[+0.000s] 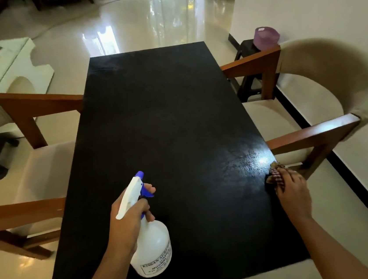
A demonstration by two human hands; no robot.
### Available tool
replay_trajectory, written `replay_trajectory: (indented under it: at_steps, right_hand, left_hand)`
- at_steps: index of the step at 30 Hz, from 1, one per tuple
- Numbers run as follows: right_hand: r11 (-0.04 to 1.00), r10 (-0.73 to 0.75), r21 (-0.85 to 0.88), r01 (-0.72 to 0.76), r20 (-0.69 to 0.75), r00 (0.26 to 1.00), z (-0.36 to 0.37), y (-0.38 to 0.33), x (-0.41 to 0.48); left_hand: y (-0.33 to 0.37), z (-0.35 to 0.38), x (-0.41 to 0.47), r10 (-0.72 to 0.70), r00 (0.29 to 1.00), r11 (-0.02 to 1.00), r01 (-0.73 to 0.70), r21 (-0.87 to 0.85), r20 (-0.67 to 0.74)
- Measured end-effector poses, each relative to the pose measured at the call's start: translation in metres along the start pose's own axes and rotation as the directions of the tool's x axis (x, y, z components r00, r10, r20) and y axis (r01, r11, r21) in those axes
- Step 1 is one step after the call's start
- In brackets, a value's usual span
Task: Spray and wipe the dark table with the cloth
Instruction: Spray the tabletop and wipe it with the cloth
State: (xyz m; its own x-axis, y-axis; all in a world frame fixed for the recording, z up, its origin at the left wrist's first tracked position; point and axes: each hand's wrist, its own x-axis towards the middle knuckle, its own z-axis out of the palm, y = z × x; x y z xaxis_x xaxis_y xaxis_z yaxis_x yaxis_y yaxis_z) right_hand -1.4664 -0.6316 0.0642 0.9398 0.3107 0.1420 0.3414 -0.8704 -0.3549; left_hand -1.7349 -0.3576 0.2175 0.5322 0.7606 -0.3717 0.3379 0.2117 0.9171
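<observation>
1. We see the dark table (166, 130) running from the bottom of the frame up to its centre, its long sides to left and right.
2. The left hand (129, 212), lower centre-left, grips the neck of the spray bottle (152, 246); one finger curls round the blue trigger (146, 191). The nozzle points toward the top of the frame.
3. The white bottle's body hangs below the hand, over the table's near left part; we cannot tell whether its base touches the top.
4. The right hand (293, 191), lower right, curls its fingers over the bunched checked cloth (275, 172) and holds it against the table's right edge.
5. A bright sheen (249, 161) lies on the tabletop just left of the cloth.
6. A wooden-armed chair (25, 107) with a pale seat stands at the left side, another chair (315, 133) at the right.
7. At upper right, a purple container (266, 34) sits on a dark stool (244, 47) behind the right chair.
8. A white table (20, 57) with small blurred items occupies the upper left, on the glossy floor (142, 24).
</observation>
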Motion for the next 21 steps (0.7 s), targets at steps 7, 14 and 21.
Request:
replay_trajectory:
  at_steps: [7, 14, 21]
  right_hand:
    - [0.817, -0.569, 0.237, 0.526, 0.176, 0.803, 0.057, -0.159, 0.091]
    - [0.523, -0.806, 0.245, 0.816, 0.454, 0.381, 0.152, -0.306, 0.168]
    - [0.855, -0.502, 0.097, 0.510, 0.405, 0.764, 0.169, -0.324, 0.269]
  left_hand:
    - [0.037, 0.026, 0.046, 0.035, 0.976, 0.999, -0.041, -0.024, -0.215]
    - [0.051, 0.048, 0.110, -0.010, 0.909, 0.999, -0.008, -0.042, -0.416]
    - [0.056, 0.052, 0.134, -0.053, 0.844, 0.999, 0.038, -0.039, -0.534]
